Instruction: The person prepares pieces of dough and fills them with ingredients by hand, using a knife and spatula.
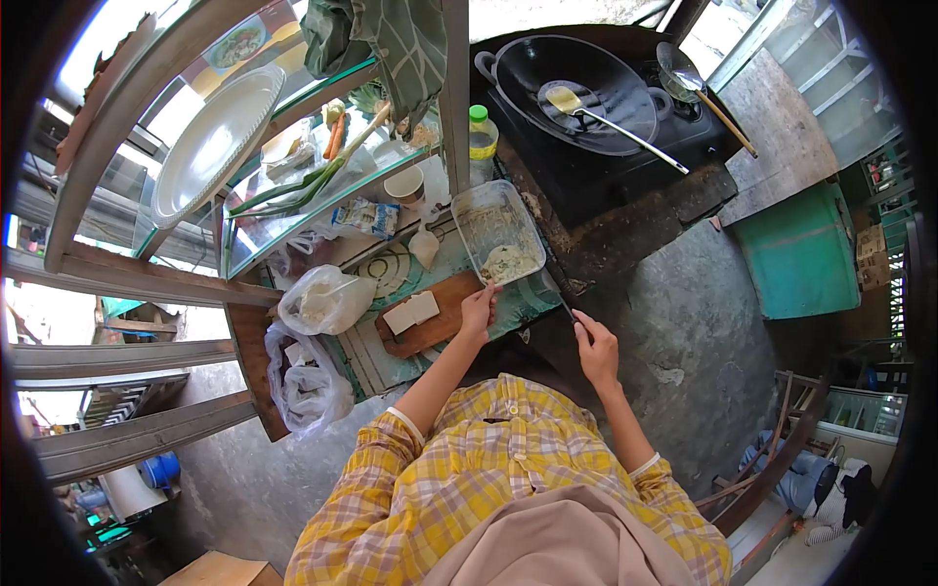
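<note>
My left hand point(478, 313) is closed at the near rim of a clear plastic container point(471, 230), its fingertips on the edge. Inside the container lies a pale, chopped or mashed food mix point(507, 264), gathered at the near end. My right hand point(597, 349) is closed around a thin, dark-handled utensil point(566, 310), held just right of the container; its kind is not clear. Left of my left hand, a wooden cutting board point(445, 332) carries white square slices point(411, 312), perhaps tofu or bread. Plastic bags point(327, 299) sit beyond the board.
At upper right a black wok point(614, 78) with a spatula point(564, 100) rests on the stove point(576, 186); a skimmer point(718, 103) lies beside it. A bottle with a green cap point(481, 137) stands behind the container. The glass display case point(293, 210) at left holds vegetables and a cup point(405, 183).
</note>
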Available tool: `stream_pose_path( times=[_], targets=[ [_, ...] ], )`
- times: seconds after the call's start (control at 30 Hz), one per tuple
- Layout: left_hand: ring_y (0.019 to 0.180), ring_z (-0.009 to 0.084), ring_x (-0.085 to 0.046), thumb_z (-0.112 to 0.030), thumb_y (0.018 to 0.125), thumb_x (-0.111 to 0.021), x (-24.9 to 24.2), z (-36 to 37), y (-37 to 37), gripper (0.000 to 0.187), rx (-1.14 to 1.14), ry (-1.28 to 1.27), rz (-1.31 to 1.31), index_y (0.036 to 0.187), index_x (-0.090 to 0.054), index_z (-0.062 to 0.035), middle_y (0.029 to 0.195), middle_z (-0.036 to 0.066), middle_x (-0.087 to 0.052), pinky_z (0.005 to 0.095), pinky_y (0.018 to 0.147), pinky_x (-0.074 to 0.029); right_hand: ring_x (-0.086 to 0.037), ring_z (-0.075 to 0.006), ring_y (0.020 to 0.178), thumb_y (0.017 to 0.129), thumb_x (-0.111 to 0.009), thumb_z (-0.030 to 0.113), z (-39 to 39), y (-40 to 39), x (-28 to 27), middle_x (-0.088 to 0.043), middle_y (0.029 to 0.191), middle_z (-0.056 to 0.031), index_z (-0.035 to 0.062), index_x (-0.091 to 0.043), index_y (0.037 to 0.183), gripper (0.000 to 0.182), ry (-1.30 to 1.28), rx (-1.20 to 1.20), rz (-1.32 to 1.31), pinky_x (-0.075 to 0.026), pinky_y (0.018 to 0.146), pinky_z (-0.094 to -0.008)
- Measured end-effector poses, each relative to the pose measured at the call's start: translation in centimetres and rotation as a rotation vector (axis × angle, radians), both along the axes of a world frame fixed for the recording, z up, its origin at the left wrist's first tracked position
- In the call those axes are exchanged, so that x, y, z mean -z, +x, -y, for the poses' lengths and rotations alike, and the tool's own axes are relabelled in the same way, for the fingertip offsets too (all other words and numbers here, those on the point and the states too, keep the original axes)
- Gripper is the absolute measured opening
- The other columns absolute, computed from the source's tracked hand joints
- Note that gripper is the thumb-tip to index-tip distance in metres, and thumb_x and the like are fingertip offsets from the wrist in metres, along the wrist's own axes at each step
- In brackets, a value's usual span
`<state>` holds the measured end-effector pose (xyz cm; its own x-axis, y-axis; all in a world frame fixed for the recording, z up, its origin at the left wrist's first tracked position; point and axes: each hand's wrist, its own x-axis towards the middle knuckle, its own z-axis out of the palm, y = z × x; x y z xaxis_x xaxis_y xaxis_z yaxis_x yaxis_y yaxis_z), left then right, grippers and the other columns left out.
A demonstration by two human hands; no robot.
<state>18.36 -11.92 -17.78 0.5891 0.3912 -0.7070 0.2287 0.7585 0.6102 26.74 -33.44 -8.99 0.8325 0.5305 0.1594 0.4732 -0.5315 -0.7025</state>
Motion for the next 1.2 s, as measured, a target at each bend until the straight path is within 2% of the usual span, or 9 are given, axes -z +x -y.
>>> stream_pose_path(
  times=[0.1,0.3,0.4,0.53,0.57,0.77,0.87,1.07,1.2],
  targets=[
    [0.051,0.0042,-0.033,-0.037,0.091,-0.056,-0.2,-0.1,0.0,0.035,-0.007,-0.021,-0.005,0.103,-0.064,-0.005,0.063,-0.009,-0.04,0.0213,0.045,-0.027,-0.048,-0.0108,0.044,0.094,-0.049,0.02,-0.5,0.1,-0.2,-0.056,0.064,-0.0035,0.0053,-0.062,0.111,0.026,0.17,0.099,-0.653,-0.04,0.043,-0.0249],
    [0.047,0.0041,-0.032,-0.034,0.091,-0.057,-2.0,-0.1,-1.1,0.033,0.036,-0.025,-0.005,0.098,-0.066,-0.0036,0.061,-0.008,-0.04,0.0209,0.042,-0.024,-0.043,-0.005,0.042,0.095,-0.048,0.016,-1.1,-0.4,-0.5,-0.053,0.061,-0.0022,0.0014,-0.058,0.112,0.024,0.41,-0.053,-1.119,-0.032,0.038,-0.0196],
    [0.047,0.0049,-0.033,-0.033,0.09,-0.058,-2.8,-0.3,-3.0,0.031,0.031,0.003,-0.008,0.091,-0.066,-0.0035,0.06,-0.007,-0.04,0.0213,0.042,-0.024,-0.043,-0.0048,0.041,0.092,-0.053,0.013,-0.1,-1.6,0.7,-0.054,0.063,-0.002,0.0008,-0.06,0.109,0.022,0.427,-0.153,-0.965,-0.031,0.038,-0.0186],
    [0.049,0.0058,-0.036,-0.032,0.089,-0.058,-1.7,-0.7,-8.4,0.031,0.006,0.136,-0.007,0.079,-0.065,-0.0036,0.059,-0.005,-0.042,0.0229,0.044,-0.026,-0.055,-0.0141,0.053,0.085,-0.06,0.011,-1.7,-3.1,-1.9,-0.062,0.07,-0.0092,0.001,-0.063,0.104,0.021,0.177,-0.555,-0.31,-0.044,0.05,-0.0279],
    [0.05,0.006,-0.037,-0.031,0.089,-0.058,-0.9,-0.8,-9.9,0.032,0.005,0.189,-0.002,0.075,-0.064,-0.0036,0.06,-0.005,-0.043,0.0233,0.044,-0.027,-0.061,-0.0226,0.066,0.085,-0.058,0.012,-2.5,-3.6,-2.1,-0.064,0.078,-0.0116,0.0034,-0.06,0.11,0.027,0.11,-0.582,-0.357,-0.048,0.061,-0.0344],
    [0.062,0.0067,-0.048,-0.03,0.088,-0.058,-2.5,0.0,-15.2,0.03,-0.267,0.391,-0.196,0.11,-0.057,-0.0097,0.079,0.0,-0.058,0.0216,0.052,-0.034,-0.057,-0.0351,0.084,0.086,-0.05,0.013,-13.0,-6.9,-0.6,-0.057,0.092,-0.0158,0.0097,-0.056,0.119,0.033,-0.271,-0.622,-0.202,-0.047,0.071,-0.0416],
    [0.065,0.0075,-0.05,-0.029,0.088,-0.058,-2.4,-0.4,-17.2,0.037,-0.277,0.309,-0.25,0.12,-0.05,-0.0132,0.092,0.001,-0.06,0.0209,0.056,-0.038,-0.056,-0.0335,0.091,0.085,-0.048,0.011,-17.9,-7.5,2.4,-0.056,0.097,-0.0154,0.012,-0.055,0.118,0.034,-0.41,-0.605,0.058,-0.048,0.073,-0.0433],
    [0.065,0.0079,-0.05,-0.025,0.089,-0.058,-2.6,-0.8,-19.6,0.03,-0.357,0.257,-0.174,0.113,-0.055,-0.0084,0.087,0.002,-0.057,0.0223,0.058,-0.041,-0.057,-0.0314,0.097,0.081,-0.054,0.01,-21.5,-6.5,2.2,-0.057,0.102,-0.0132,0.0147,-0.058,0.114,0.033,-0.685,-0.736,0.156,-0.047,0.077,-0.0478],
    [0.066,0.0073,-0.05,-0.027,0.089,-0.057,-2.0,-1.0,-21.0,0.029,-0.354,0.273,-0.165,0.112,-0.056,-0.0095,0.087,0.001,-0.057,0.0217,0.058,-0.04,-0.056,-0.0318,0.097,0.082,-0.053,0.009,-23.2,-6.7,3.3,-0.058,0.098,-0.0128,0.0135,-0.059,0.109,0.028,-0.665,-0.812,0.2,-0.043,0.081,-0.0504]
  ],
)
